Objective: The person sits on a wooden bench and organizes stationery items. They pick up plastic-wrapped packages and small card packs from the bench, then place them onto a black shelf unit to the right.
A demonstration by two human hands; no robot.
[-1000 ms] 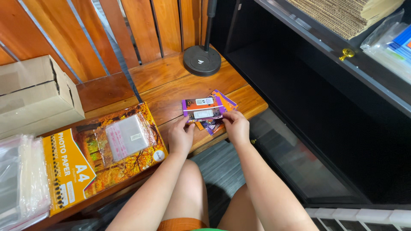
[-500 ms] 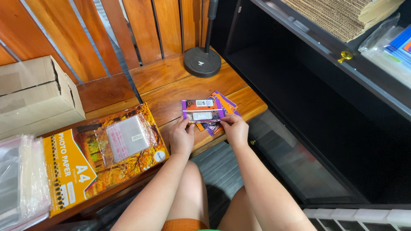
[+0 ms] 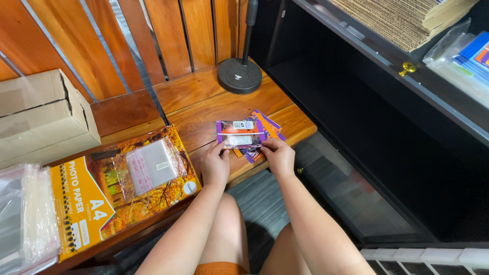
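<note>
A small purple-edged card packet (image 3: 240, 134) lies flat on the wooden bench (image 3: 204, 107), on top of several purple and orange cards (image 3: 268, 126) fanned out beneath it. My left hand (image 3: 215, 164) pinches the packet's near left edge. My right hand (image 3: 277, 154) pinches its near right edge. Both forearms reach up from my lap at the bottom of the view.
An orange pack of photo paper (image 3: 119, 188) with a small clear sleeve (image 3: 151, 166) on it lies left of my hands. A cardboard box (image 3: 43, 119) and clear plastic bags (image 3: 23, 214) sit far left. A black round stand base (image 3: 240, 75) stands behind. Dark shelving (image 3: 387, 102) fills the right.
Both hands stay on the packet; they and the packet have barely shifted. Otherwise the scene holds still.
</note>
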